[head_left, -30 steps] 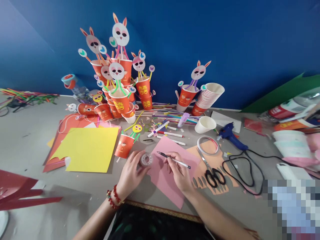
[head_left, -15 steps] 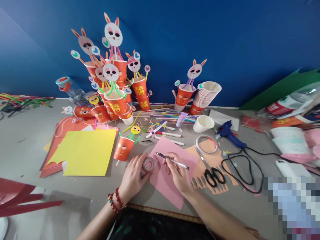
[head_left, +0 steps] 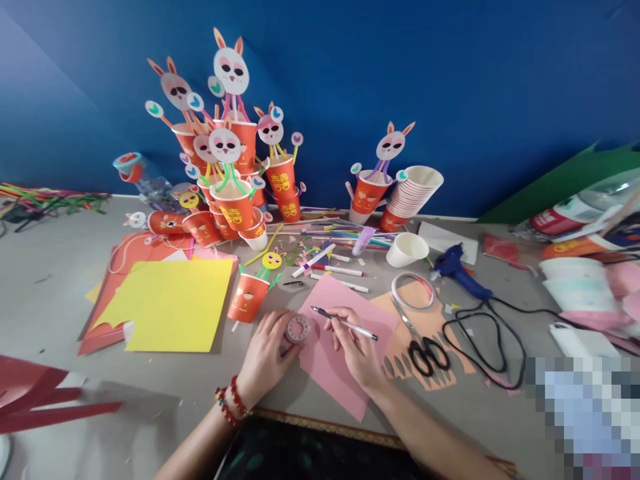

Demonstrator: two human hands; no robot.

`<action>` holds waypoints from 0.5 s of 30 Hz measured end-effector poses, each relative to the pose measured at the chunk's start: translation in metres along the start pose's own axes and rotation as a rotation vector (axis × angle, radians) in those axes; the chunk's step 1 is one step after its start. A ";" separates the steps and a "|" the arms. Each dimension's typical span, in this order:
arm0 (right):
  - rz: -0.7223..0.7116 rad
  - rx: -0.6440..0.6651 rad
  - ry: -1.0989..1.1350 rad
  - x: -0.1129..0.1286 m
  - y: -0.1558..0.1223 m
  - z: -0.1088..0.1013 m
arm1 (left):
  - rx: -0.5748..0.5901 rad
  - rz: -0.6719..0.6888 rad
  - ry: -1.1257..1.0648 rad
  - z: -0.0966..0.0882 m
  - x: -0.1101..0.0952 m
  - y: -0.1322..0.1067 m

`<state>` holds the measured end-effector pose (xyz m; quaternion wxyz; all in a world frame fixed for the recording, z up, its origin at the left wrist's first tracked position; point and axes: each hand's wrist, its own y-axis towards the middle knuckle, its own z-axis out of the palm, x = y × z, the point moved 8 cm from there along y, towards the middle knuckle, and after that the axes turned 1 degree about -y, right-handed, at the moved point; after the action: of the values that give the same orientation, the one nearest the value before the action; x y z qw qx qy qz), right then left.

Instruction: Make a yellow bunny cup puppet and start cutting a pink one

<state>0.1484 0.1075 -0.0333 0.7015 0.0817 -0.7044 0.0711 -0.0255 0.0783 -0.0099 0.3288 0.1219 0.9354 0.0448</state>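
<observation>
My left hand (head_left: 267,357) presses a small round tape roll (head_left: 299,329) flat onto the left edge of a pink paper sheet (head_left: 340,347) that lies on the grey table. My right hand (head_left: 356,343) rests on the pink sheet and grips a pen (head_left: 345,323) whose tip points left toward the roll. A red bead bracelet circles my left wrist. An orange paper cup (head_left: 247,298) with a yellow face on green stems lies just left of the roll.
Black scissors (head_left: 425,350) lie on an orange cut-out sheet right of my hand, beside a tape ring (head_left: 413,291) and a blue glue gun (head_left: 460,272) with its black cord. Yellow paper (head_left: 170,303) lies left. Bunny cups (head_left: 235,200), stacked cups (head_left: 413,193), markers and straws crowd the back.
My left hand has slid the tape roll a little to the right onto the pink sheet's edge. The right hand with the pen has hardly moved.
</observation>
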 end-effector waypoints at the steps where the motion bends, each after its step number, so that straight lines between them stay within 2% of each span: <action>1: 0.002 0.002 -0.001 0.000 0.000 0.000 | -0.003 -0.002 0.000 0.000 0.000 0.000; 12: 0.012 -0.023 0.013 0.003 -0.001 -0.001 | -0.009 0.044 0.064 -0.001 -0.002 0.000; 15: 0.009 0.020 -0.049 0.010 -0.001 0.001 | -0.007 0.050 0.075 0.000 -0.001 0.001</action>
<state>0.1478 0.1059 -0.0232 0.6827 0.0874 -0.7211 0.0793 -0.0251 0.0789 -0.0092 0.2927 0.1424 0.9436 0.0610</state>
